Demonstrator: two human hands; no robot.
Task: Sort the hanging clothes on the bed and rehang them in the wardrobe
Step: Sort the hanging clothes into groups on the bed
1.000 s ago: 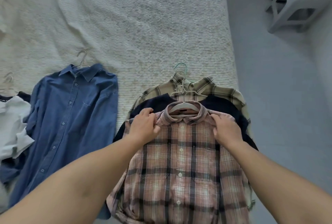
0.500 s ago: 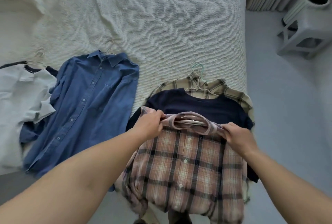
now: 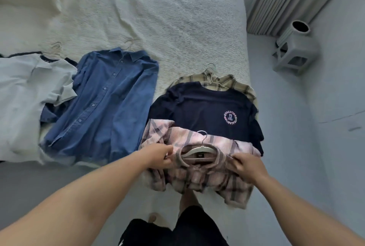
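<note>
While both hands pinch it, soft pink plaid shirt (image 3: 199, 178) crumples.

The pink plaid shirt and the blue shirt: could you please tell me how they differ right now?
The pink plaid shirt is checked and bunched up, gripped at the shoulders by the left hand and right hand; the blue shirt is plain, spread flat on the bed, untouched. The pink one overlaps a navy T-shirt. Both are collared and on hangers.

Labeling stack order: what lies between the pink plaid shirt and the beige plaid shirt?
The navy tee, lying over the beige plaid shirt and partly under the pink plaid shirt; head view.
</note>
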